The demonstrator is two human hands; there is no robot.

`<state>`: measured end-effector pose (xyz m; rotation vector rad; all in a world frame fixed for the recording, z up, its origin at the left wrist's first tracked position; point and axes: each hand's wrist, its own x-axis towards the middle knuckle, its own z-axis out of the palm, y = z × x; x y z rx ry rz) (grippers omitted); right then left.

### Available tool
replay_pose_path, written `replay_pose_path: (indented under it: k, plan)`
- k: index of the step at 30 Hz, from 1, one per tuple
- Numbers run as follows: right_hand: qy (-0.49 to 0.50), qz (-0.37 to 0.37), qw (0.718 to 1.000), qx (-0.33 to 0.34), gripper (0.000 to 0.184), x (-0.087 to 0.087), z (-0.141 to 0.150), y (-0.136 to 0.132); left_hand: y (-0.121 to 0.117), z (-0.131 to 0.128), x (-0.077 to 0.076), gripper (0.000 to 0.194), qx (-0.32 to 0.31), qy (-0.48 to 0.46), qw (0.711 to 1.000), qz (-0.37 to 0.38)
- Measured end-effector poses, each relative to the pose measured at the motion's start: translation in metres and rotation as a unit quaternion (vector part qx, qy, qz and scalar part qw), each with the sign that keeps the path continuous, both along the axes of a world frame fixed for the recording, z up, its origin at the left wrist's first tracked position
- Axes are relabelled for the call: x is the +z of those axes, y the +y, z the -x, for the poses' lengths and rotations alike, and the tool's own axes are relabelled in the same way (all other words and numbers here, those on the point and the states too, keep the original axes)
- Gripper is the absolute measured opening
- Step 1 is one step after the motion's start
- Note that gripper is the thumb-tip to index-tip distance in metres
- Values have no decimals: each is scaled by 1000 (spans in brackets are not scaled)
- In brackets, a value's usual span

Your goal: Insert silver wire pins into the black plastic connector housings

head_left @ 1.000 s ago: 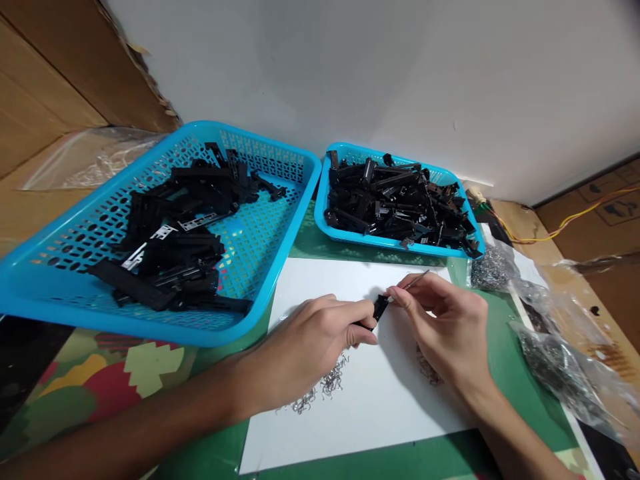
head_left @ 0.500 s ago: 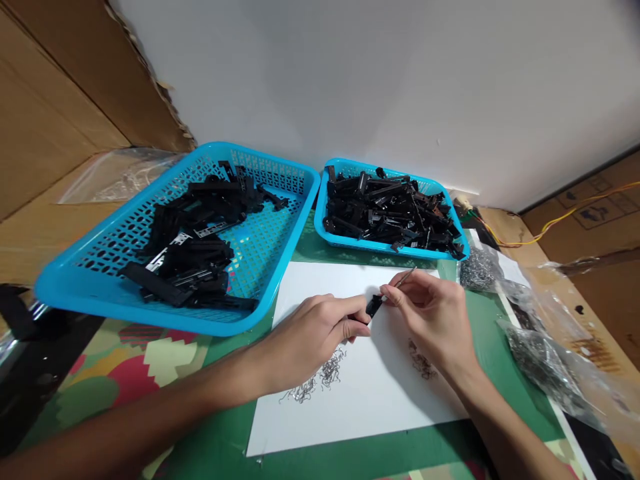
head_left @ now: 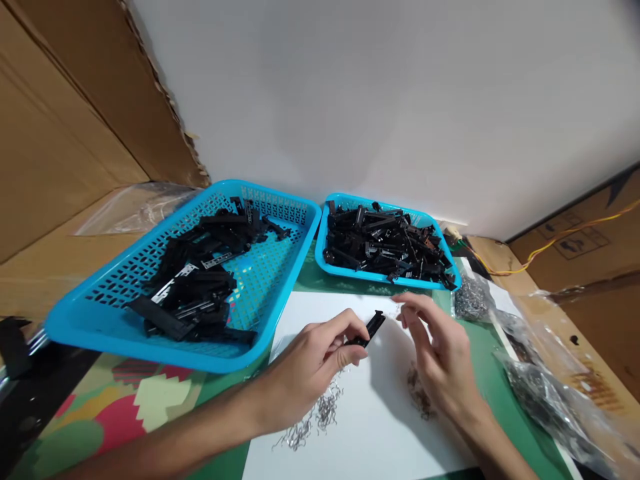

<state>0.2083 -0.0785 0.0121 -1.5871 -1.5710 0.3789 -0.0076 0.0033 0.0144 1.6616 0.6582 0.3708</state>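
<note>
Between its thumb and fingers, my left hand (head_left: 320,350) grips a narrow black plastic part (head_left: 374,325), which slants up to the right over a white sheet (head_left: 380,407). My right hand (head_left: 437,340) is just to the right of that part, apart from it, with its fingers bent and spread. No tool can be made out in it. Partly behind my left wrist lies a heap of small bent metal wires (head_left: 325,410) on the sheet. A smaller heap of brownish wire pieces (head_left: 417,390) lies beside my right palm.
A large blue basket (head_left: 280,320) holding black plastic parts stands at the left. Behind the sheet, a smaller blue basket (head_left: 350,272) is heaped with similar parts. Clear bags of small metal pieces (head_left: 543,400) lie at the right, near a yellow-red cable (head_left: 525,265). A white wall rises behind.
My right hand has come away from the black part and its fingers have spread; the thin metal tool it held no longer shows. The view has tilted upward.
</note>
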Motion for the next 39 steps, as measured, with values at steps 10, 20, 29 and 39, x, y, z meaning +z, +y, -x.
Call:
replay_pose_path:
  k: [10, 20, 29, 39]
  plan:
    - [-177, -166, 967, 83, 20, 7, -13, 17, -2, 6, -2, 30, 37, -64, 997, 6]
    - [-309, -45, 942, -121, 28, 66, -24, 94, -6, 1, -13, 25, 144, -47, 984, -90]
    - [-438, 74, 887, 128, 21, 69, 104, 192, -6, 1, -23, 44, 105, -58, 982, -143]
    - [-440, 97, 874, 184, 12, 71, 119, 207, -11, 1, -21, 31, 131, -60, 984, -108]
